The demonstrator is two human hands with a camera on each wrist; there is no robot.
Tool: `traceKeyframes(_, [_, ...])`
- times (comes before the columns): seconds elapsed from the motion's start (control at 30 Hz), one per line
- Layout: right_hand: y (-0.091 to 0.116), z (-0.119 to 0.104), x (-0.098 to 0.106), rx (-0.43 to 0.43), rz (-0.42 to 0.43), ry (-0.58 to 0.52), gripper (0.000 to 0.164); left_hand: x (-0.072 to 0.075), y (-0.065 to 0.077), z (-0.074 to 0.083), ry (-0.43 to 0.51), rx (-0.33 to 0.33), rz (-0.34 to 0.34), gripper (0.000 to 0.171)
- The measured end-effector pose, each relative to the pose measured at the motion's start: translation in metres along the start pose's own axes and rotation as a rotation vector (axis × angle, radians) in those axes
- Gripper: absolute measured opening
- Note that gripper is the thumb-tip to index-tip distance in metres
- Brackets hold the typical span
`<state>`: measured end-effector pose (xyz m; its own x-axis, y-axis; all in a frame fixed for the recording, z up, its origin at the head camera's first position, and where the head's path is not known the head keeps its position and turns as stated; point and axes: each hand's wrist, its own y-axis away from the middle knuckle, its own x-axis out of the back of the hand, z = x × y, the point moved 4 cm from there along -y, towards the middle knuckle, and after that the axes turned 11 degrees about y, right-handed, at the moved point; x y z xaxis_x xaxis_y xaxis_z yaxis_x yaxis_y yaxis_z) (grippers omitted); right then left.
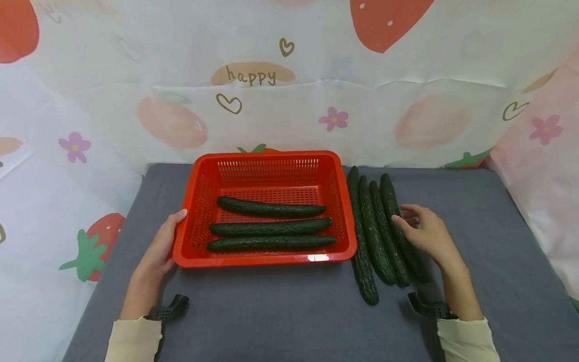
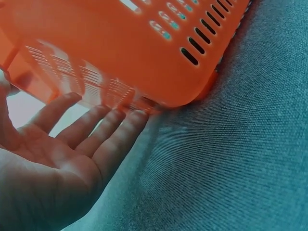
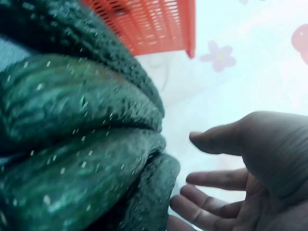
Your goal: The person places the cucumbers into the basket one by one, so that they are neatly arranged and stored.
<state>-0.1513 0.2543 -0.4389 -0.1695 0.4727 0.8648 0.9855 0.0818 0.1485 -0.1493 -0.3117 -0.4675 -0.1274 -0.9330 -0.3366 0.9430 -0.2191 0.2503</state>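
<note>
A red plastic basket (image 1: 264, 259) stands on the grey cloth with three cucumbers lying crosswise in it, the nearest cucumber (image 1: 271, 244) along the front. My left hand (image 1: 158, 246) holds the basket's left rim, thumb on top. In the left wrist view, the fingers (image 2: 118, 139) of that hand reach under the rim to the slotted outer wall. Several more cucumbers lie side by side right of the basket. Over the rightmost cucumber (image 1: 395, 216) is my right hand (image 1: 427, 234), its thumb and fingers spread. A gap shows between thumb and cucumbers (image 3: 82, 101) in the right wrist view.
Grey cloth (image 1: 289, 317) covers the table. Behind it hangs a white backdrop (image 1: 362, 100) printed with fruit and flowers, which also runs down both sides. The leftmost loose cucumber (image 1: 362, 261) lies right against the basket's right side.
</note>
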Motion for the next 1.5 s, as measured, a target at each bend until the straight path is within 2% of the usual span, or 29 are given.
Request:
traceKeyframes(0.33, [-0.007,0.009,-0.012,-0.033,-0.043,0.067,0.067,0.002,0.001,0.003,-0.023,0.022,0.066,0.031])
traceKeyframes(0.57, [-0.009,0.010,-0.018,-0.067,-0.070,0.111,0.071,0.002,0.001,0.001,-0.009,0.001,0.054,0.030])
traceKeyframes(1.07, [-0.007,0.013,-0.015,-0.136,-0.076,0.124,0.066,-0.001,0.001,0.001,0.019,-0.021,0.001,0.032])
traceKeyframes(1.37, [-0.003,0.016,-0.008,-0.119,-0.101,0.131,0.062,-0.001,0.003,0.000,-0.016,-0.003,0.034,0.030])
traceKeyframes(1.5, [0.001,0.020,-0.004,-0.141,-0.128,0.160,0.061,-0.001,0.002,0.000,-0.029,0.003,0.043,0.031])
